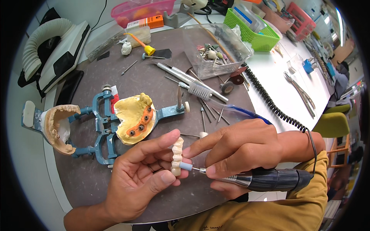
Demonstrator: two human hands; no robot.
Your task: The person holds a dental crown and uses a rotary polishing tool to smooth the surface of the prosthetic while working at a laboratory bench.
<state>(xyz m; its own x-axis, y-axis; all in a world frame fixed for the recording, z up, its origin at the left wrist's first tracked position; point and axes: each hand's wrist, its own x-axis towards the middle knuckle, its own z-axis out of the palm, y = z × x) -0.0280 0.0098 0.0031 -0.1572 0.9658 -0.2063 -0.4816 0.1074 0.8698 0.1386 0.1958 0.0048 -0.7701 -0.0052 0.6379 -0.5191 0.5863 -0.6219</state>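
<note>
Between the thumb and fingers of my left hand [140,173] stands a white dental bridge [177,156] of several joined teeth. My right hand [246,148] grips a black and silver dental handpiece [266,180] like a pen. Its blue-grey cylindrical polishing tip [186,166] touches the bridge's side near the lower end. Just beyond my left hand lies a blue articulator [101,131] laid open. It bears a yellow dental model [133,115] with an orange gum strip and dark round implant fittings, and a beige dental model [58,129] at its left.
Burs and a white-handled brush [198,90] lie beyond my right hand. A clear box [216,50] holds more burs. The handpiece's coiled black cord [269,98] runs along the right. Pliers [300,94] rest on the white tabletop; a hose-fitted white device [61,50] stands far left.
</note>
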